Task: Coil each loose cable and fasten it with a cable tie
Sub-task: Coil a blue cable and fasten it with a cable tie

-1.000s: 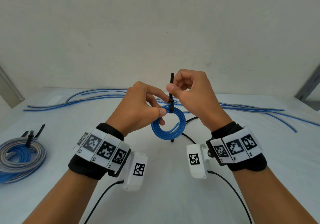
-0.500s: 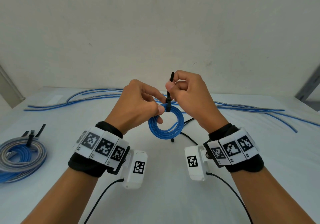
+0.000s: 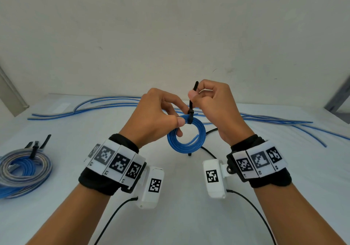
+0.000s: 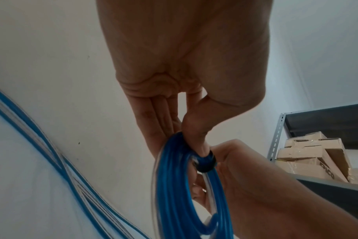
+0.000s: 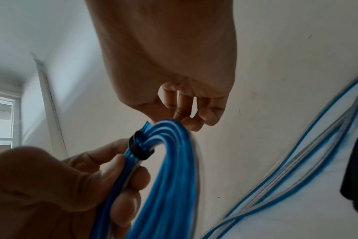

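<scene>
Tied bundle (image 3: 22,170): a big round bundle of blue and grey cable lies flat on the white counter (image 3: 180,216) at the far left. Black ties stick up from its top edge.
Loose cables (image 3: 91,105): long blue cables lie stretched out along the back of the counter, near the wall. They run from the left side to the right side, behind both hands.
Left hand (image 3: 153,117): it is held up above the counter. Its thumb and fingers pinch the top left part of the blue coil, just beside the black tie. The fingers are curled round the strands.
Blue coil (image 3: 186,137): a small round ring of blue cable hangs in the air between the two hands, over the middle of the counter. One cut end pokes out inside the ring.
Cable tie (image 3: 191,112): a black strip is wrapped round the top of the blue coil. Its tail points up.
Right hand (image 3: 214,108): its thumb and first finger pinch the tail of the cable tie. The other fingers are curled in.
Black wires (image 3: 210,131): thin black wires lie on the counter under and behind the coil.
Shelf (image 4: 325,145): the left wrist view shows a metal shelf with brown cardboard boxes at the right.
</scene>
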